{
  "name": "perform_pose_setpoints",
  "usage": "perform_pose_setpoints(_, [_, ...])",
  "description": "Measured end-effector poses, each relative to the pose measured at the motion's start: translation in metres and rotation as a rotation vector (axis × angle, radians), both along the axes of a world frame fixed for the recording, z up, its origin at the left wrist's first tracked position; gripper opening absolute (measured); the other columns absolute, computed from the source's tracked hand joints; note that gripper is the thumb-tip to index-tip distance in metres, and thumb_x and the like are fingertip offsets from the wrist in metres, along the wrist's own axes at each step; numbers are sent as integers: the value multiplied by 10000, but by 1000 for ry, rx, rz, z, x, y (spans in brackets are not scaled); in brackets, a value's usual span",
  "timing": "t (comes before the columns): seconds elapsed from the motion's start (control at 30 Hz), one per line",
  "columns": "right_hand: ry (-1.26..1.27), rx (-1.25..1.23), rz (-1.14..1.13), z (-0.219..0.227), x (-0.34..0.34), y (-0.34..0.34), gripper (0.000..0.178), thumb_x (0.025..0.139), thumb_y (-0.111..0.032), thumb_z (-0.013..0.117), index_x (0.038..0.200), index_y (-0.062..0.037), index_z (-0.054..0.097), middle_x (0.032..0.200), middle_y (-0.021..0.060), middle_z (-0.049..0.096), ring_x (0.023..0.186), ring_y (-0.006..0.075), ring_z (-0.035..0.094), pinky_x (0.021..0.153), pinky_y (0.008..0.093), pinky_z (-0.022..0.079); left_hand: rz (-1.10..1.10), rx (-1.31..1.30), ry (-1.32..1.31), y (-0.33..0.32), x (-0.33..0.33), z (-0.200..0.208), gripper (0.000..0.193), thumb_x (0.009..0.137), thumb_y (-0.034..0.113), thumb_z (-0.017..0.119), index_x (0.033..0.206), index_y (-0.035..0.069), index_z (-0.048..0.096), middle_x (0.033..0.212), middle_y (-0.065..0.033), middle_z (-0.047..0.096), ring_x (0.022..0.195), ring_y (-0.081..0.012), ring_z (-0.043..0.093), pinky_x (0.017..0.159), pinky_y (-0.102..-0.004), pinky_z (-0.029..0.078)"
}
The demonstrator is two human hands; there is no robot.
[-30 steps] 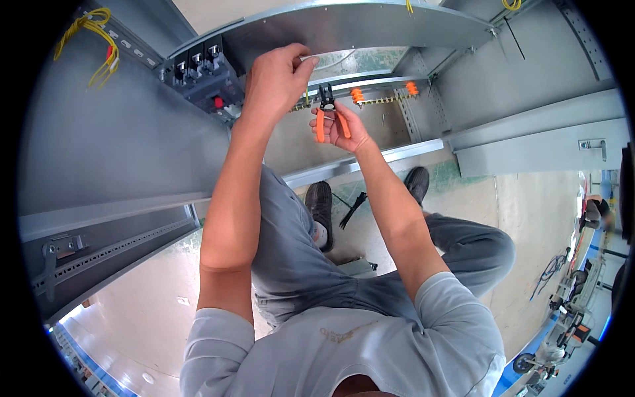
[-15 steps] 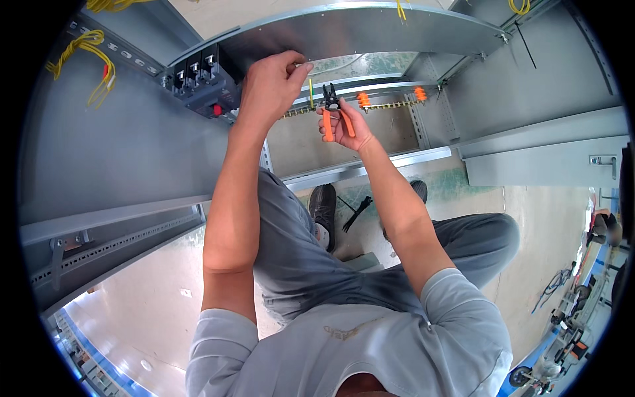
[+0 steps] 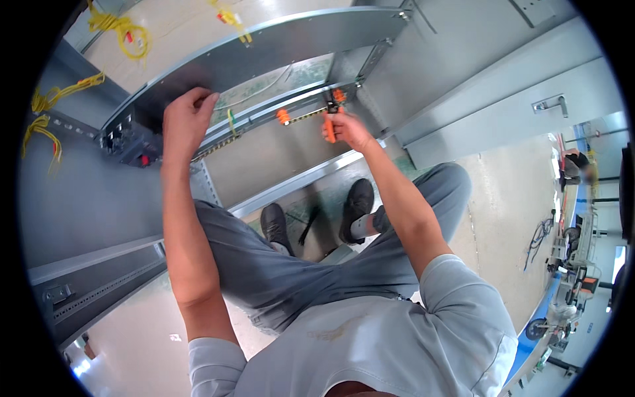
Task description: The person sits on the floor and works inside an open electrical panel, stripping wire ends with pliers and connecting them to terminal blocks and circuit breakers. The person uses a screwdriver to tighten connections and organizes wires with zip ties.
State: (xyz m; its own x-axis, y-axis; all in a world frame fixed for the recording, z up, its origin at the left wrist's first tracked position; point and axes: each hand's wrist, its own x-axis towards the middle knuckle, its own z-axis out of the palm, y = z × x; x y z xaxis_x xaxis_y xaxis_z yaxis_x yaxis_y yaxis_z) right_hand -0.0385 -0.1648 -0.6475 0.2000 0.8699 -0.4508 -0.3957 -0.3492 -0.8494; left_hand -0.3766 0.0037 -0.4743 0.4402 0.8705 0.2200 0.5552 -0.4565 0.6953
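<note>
My left hand (image 3: pixel 184 126) is raised at the lower edge of a grey metal panel (image 3: pixel 264 56), just right of a black circuit breaker (image 3: pixel 132 142) with a red button. Its thumb and fingers are pinched together; whatever lies between them is hidden. My right hand (image 3: pixel 352 131) grips wire strippers (image 3: pixel 330 126) with orange handles and a dark head, jaws upward. The head is blurred and overlaps the right one of two orange insulators. The left insulator (image 3: pixel 283 117) sits on a rail. A short yellow-green wire (image 3: pixel 231 120) stands up between my hands.
Yellow wire coils (image 3: pixel 119 28) hang at the upper left. A cabinet door with a handle (image 3: pixel 550 104) is at right. A metal crossbar (image 3: pixel 304 175) runs before my shoes. Black cable ties (image 3: pixel 309 223) lie between the shoes. Carts and equipment (image 3: pixel 562 311) stand far right.
The view has swung to the right. My right hand with the wire strippers has moved rightward along the rail, toward the right insulator. My left hand stays pinched beside the panel edge.
</note>
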Motion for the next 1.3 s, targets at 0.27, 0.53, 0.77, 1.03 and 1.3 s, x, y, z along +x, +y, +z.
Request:
perform_pose_setpoints(0.27, [-237, -193, -322, -13, 89, -24, 285, 849, -252, 705, 1006, -29, 626, 822, 99, 653, 692, 223, 671, 590, 365, 560, 99, 45, 77, 0, 17, 5, 322, 942, 292, 692, 971, -27, 724, 719, -116, 680, 634, -163, 649, 651, -314, 496])
perform_pose_setpoints(0.53, [-383, -283, -99, -3, 126, 18, 253, 835, -272, 727, 933, -55, 641, 810, 96, 657, 701, 217, 682, 579, 330, 541, 113, 55, 99, -2, 19, 7, 308, 949, 275, 694, 961, -32, 713, 724, -113, 681, 639, -155, 649, 652, -310, 498])
perform_pose_setpoints(0.77, [-440, -310, -124, 4, 131, 36, 259, 779, -250, 753, 876, -37, 642, 748, 94, 621, 624, 228, 644, 515, 373, 495, 107, -17, 81, -2, 18, 8, 296, 921, 293, 697, 978, 5, 729, 831, -195, 709, 768, -332, 691, 724, -382, 519])
perform_pose_setpoints(1.03, [-447, -340, -129, -6, 139, 42, 230, 799, -243, 741, 879, -54, 637, 742, 79, 623, 594, 206, 629, 472, 354, 457, 89, 40, 89, -2, 17, 5, 268, 940, 244, 701, 977, -20, 717, 701, -104, 664, 640, -141, 627, 644, -308, 488])
perform_pose_setpoints(1.3, [-559, -270, -157, -10, 137, 43, 191, 766, -204, 737, 804, -47, 634, 648, 45, 564, 509, 158, 550, 418, 337, 381, 85, 25, 63, -2, 16, 3, 266, 935, 244, 701, 987, -16, 721, 719, -108, 666, 639, -157, 612, 649, -315, 487])
